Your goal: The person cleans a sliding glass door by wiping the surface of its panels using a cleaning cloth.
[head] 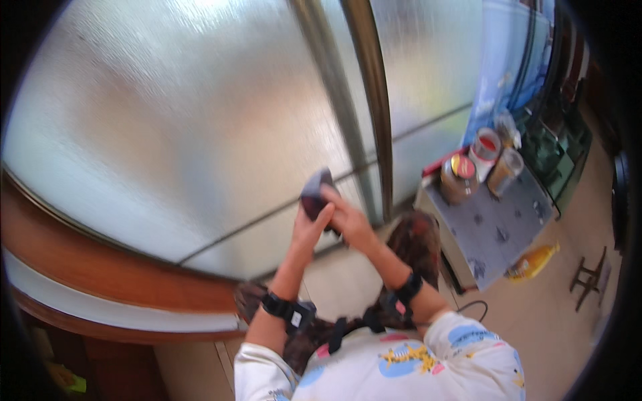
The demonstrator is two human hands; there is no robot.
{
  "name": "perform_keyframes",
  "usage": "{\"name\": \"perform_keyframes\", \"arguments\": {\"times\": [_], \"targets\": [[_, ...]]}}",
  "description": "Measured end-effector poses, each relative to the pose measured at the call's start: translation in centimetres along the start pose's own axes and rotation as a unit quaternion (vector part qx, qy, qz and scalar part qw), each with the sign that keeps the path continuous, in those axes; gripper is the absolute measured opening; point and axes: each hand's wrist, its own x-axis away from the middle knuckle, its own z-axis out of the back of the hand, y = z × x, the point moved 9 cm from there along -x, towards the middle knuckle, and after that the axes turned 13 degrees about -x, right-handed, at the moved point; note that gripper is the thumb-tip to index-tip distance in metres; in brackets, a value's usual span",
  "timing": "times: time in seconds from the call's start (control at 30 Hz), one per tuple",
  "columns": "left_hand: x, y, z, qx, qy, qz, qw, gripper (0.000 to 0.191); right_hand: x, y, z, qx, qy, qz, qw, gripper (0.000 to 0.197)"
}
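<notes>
In front of the frosted glass, my two hands are close together around a dark grey item (316, 186) with a darker, reddish underside. It is blurred, and whether it is a shoe or a folded cloth I cannot tell. My left hand (307, 231) grips its lower end from the left. From the right, my right hand (355, 226) reaches across with its fingers against the item, and the thumb area of the left overlaps it. Something black shows beneath the right palm, mostly hidden. Both forearms wear black straps.
Frosted glass door panels (241, 130) with a dark metal frame (373, 100) rise ahead. On the right, a low cabinet (486, 235) bears several jars (457, 180). A yellow bottle (532, 262) is beside it, and a small wooden stand (591, 278) is farther right.
</notes>
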Motion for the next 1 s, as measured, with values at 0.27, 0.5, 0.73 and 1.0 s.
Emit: {"name": "perform_keyframes", "arguments": {"times": [0.27,0.5,0.73,1.0], "targets": [[0.6,9.7,5.0,0.266,0.179,0.001,0.947,0.038,-1.6,-1.9,5.1,-0.158,-0.042,-0.127,0.978,0.027],[-1.1,40.5,8.2,-0.456,0.457,-0.536,0.545,0.064,-1.1,6.4,10.4,-0.050,0.083,-0.186,0.978,0.029],[-10.0,36.5,1.2,-0.695,0.348,-0.482,0.405,0.078,-0.9,7.1,11.0,0.115,0.078,-0.156,0.978,0.029],[-7.4,15.5,-2.3,-0.848,0.024,-0.494,0.193,0.059,-0.6,7.7,9.4,0.149,0.026,-0.129,0.980,0.027]]}}
